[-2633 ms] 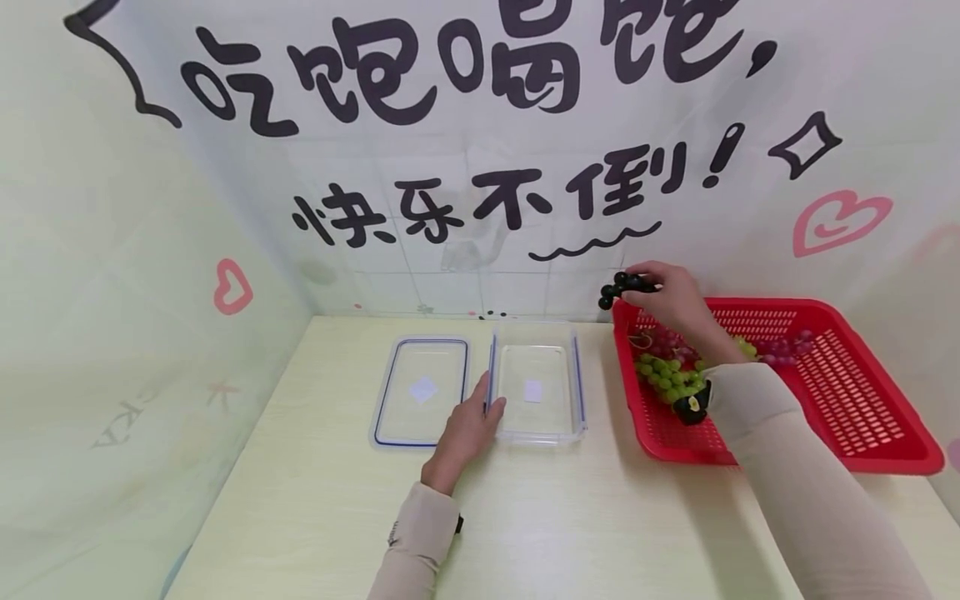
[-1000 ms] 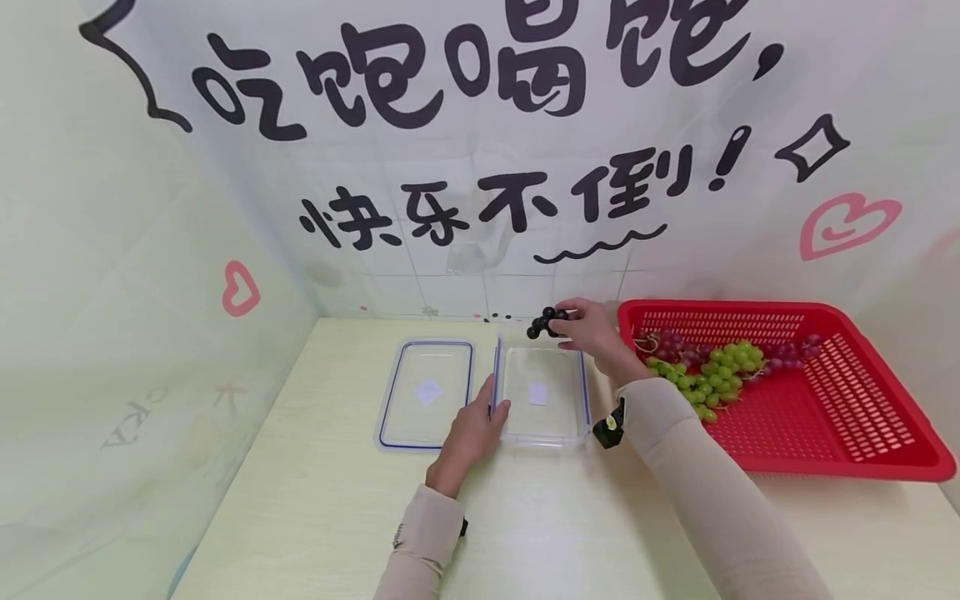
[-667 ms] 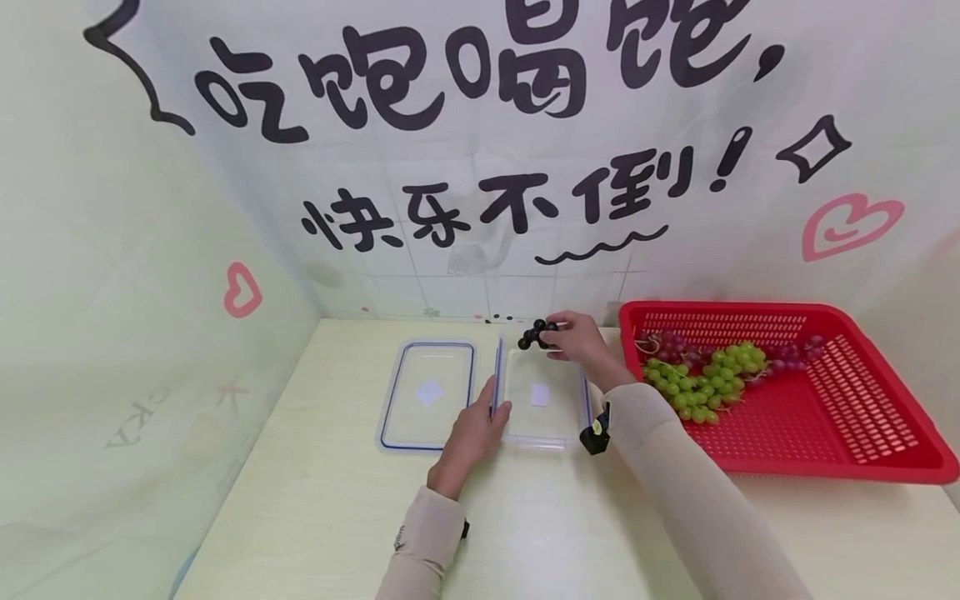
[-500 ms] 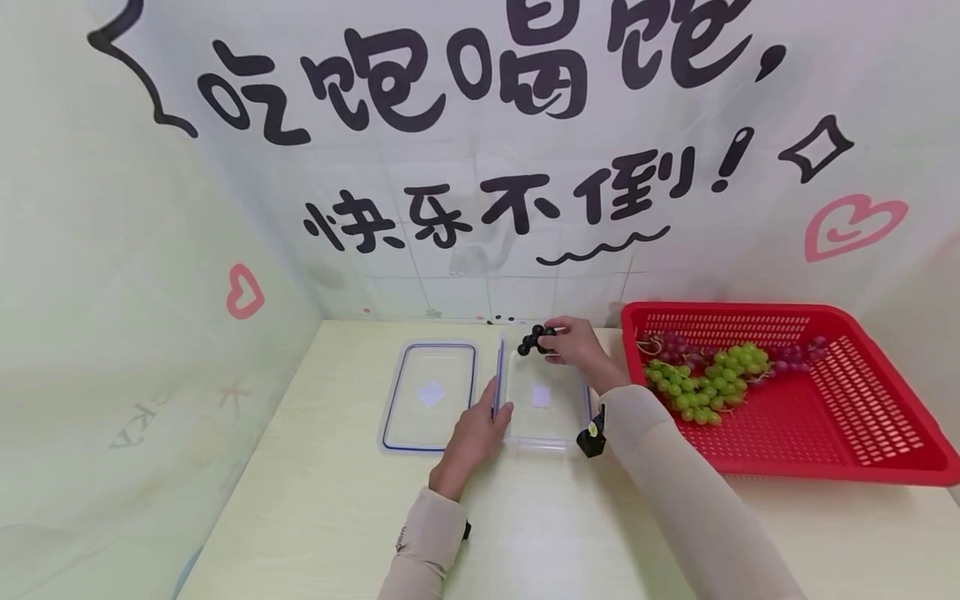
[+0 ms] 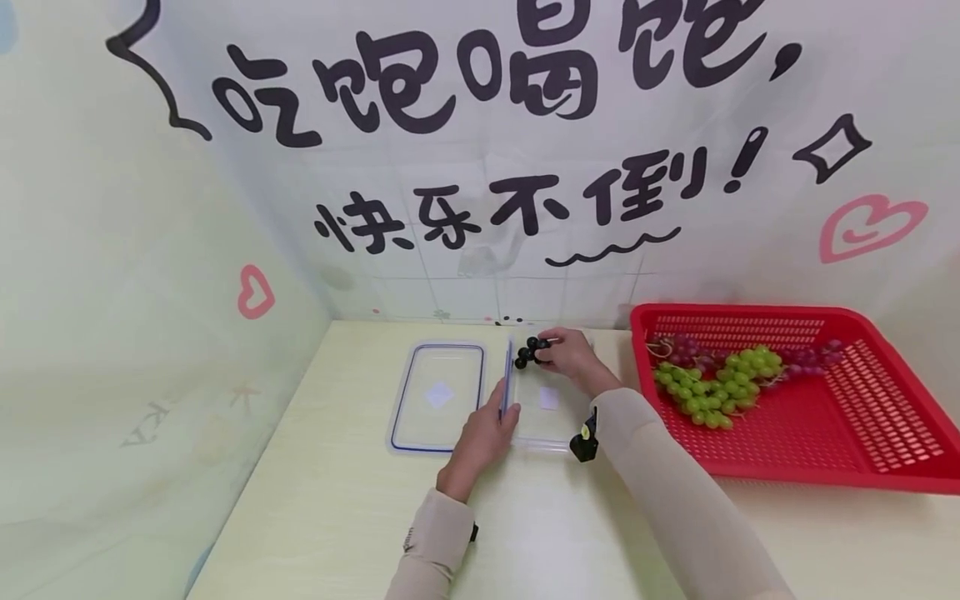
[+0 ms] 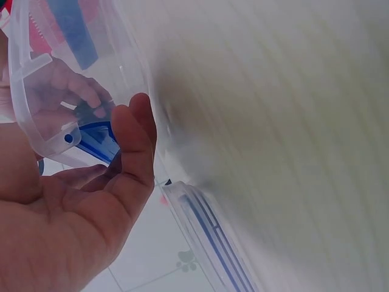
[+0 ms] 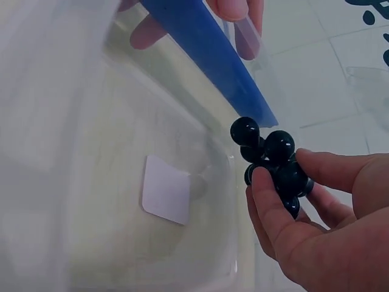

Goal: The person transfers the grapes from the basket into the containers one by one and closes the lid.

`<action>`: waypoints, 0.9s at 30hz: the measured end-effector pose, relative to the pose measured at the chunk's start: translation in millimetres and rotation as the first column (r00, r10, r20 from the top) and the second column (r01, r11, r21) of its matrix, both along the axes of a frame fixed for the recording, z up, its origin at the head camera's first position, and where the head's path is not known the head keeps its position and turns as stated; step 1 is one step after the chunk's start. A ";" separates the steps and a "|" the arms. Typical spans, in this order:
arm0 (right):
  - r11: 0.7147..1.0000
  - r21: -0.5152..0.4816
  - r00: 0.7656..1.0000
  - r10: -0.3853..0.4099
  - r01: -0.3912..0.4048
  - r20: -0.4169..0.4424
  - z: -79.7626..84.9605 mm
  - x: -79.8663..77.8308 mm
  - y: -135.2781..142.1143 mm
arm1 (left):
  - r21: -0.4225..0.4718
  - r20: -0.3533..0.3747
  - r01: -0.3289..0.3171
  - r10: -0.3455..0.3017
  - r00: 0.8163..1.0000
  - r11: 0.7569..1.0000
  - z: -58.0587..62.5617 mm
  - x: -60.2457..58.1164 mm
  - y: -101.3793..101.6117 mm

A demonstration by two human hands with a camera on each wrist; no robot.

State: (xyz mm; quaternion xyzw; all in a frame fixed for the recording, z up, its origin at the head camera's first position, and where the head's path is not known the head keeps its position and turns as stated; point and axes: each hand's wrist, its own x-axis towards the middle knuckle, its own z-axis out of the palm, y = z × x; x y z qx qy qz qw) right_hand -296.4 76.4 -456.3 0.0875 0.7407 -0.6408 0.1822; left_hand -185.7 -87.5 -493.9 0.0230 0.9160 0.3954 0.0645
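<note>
A small bunch of black grapes (image 5: 529, 351) is pinched between the thumb and fingers of my right hand (image 5: 572, 354). In the right wrist view the grapes (image 7: 281, 164) hang close over the far end of a clear plastic container (image 7: 206, 243), whose floor bears a white label. My left hand (image 5: 483, 433) grips the container's left wall, thumb on the inner side and fingers outside, beside a blue-edged flap. In the left wrist view my left fingers (image 6: 130, 164) curl at the clear wall. To the left lies a flat clear lid (image 5: 453, 425) with a blue seal.
A red slotted basket (image 5: 757, 313) stands at the right, holding green grapes (image 5: 720, 390) and purple grapes (image 5: 813, 360) mostly at its left and back. The printed wall sheet (image 5: 465, 292) rises right behind the table's back edge.
My right hand has carried the black grapes left from the basket and lowered them over the container's back end. My left hand keeps its grip on the container.
</note>
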 end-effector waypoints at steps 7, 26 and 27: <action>0.999 -0.033 0.999 0.030 -0.029 0.024 -7.3 -0.4 -1.5 | 0.013 -0.003 0.006 -0.006 1.000 1.000 -0.2 0.5 0.8; 0.981 0.168 0.995 0.098 -0.100 0.021 3.9 3.6 8.6 | 0.006 -0.029 0.012 -0.011 1.000 1.000 2.3 0.6 -0.4; 0.979 0.174 0.994 0.105 -0.107 0.020 5.6 3.9 9.3 | 0.007 -0.028 0.010 -0.009 1.000 1.000 2.1 0.5 -0.5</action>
